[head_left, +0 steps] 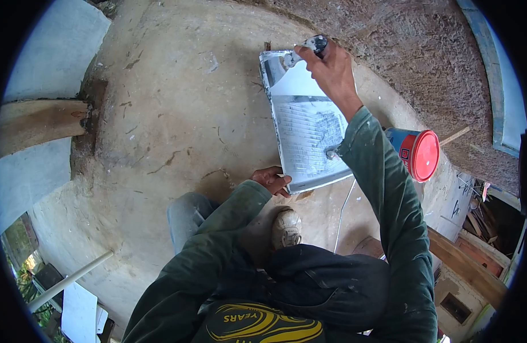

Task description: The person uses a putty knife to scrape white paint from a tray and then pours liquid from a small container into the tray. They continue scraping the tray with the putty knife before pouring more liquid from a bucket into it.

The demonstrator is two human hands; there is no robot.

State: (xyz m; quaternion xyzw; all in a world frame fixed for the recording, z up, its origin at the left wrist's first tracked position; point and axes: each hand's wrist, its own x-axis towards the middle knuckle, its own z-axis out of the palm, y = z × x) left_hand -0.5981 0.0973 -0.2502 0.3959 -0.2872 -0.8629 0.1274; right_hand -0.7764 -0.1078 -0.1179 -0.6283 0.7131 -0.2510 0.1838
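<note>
A paint tray (278, 137) with white paint in its deep far end and a ribbed slope lies on the floor in front of me. My left hand (271, 180) grips its near left corner, thumb over the rim and fingers beneath. Over the far end, my right hand (331, 70) is closed around a paint-smeared tool with a dark handle (316, 43), which looks like a paintbrush. Its whitish end (290, 59) is at the tray's far left corner. A small paint-covered lump (332, 153) shows on the ribbed slope, partly hidden by my right sleeve.
A paint bucket (425, 155) with a red lid lies tipped right of the tray, near a wooden stick (455, 135). A thin pale rod or cord (344, 212) runs from the tray's near edge. My shoe (287, 228) is just below the tray. A rough wall (412, 63) stands beyond.
</note>
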